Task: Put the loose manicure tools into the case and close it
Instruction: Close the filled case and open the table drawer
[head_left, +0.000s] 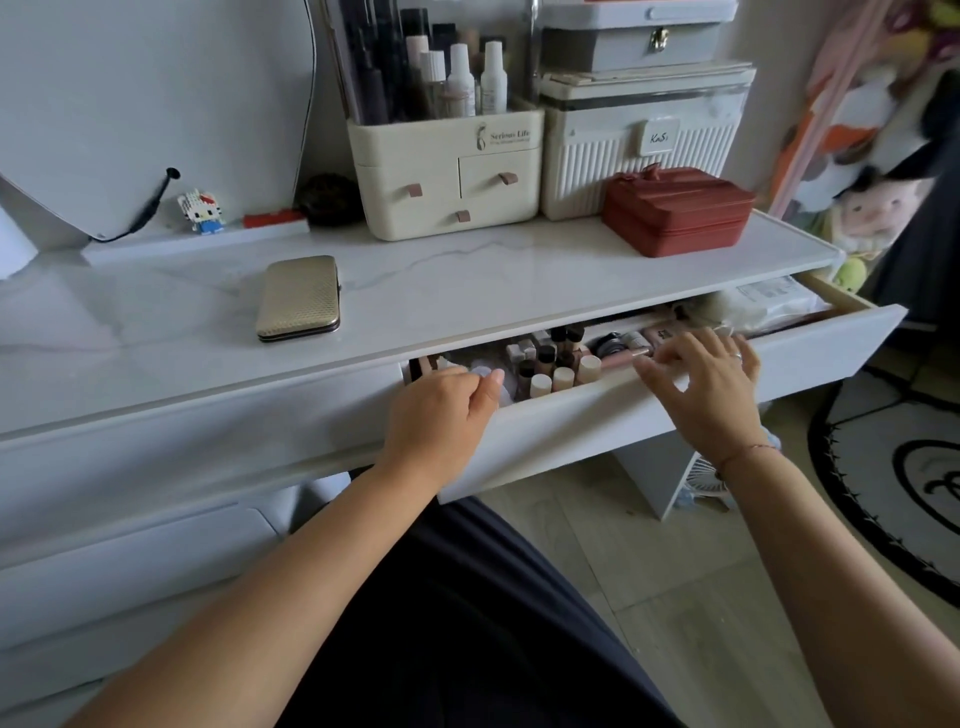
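One gold case (298, 299), one drawer (623, 431), two hands (441, 410) (706, 384)

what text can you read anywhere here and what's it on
"Serious Life" on the cream organiser; the finer line under it is too small to read.
"KaSi", handwritten and uncertain, on the label of the ribbed white box.
Print on the packet in the open drawer: blurred.
Labels on the bottles: too small.
Gold case: no text seen.
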